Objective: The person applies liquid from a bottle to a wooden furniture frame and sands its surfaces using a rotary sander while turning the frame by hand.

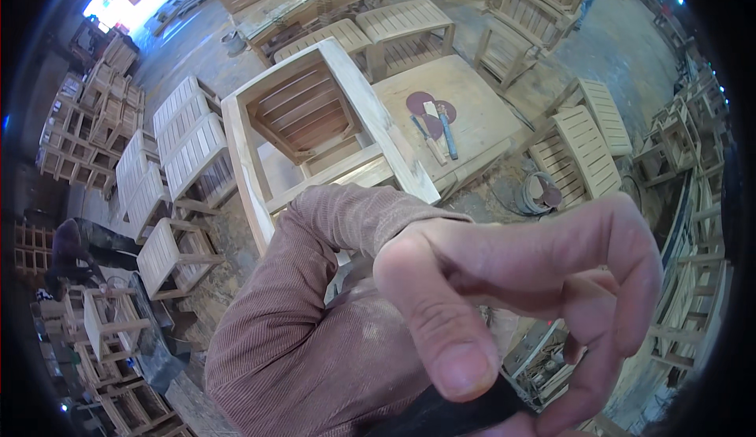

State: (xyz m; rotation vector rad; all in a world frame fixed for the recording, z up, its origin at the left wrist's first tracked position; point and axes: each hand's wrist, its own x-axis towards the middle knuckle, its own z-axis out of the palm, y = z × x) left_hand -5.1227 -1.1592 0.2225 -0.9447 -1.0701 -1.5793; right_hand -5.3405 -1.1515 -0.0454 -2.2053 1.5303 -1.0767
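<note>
To the left of the left grip [520, 260], slatted stools [193, 153] are lined up; nearer, beyond its wrist, 1 wooden frame [386, 134] is partly covered by the sleeve [346, 216]. Above the grip, 3 dark red discs [420, 104] are laid on the worktop [480, 110]. The grip is loosely curled, nothing seen held; no right grip can be made out. The frame could be knocked if the elbow were swung carelessly
</note>
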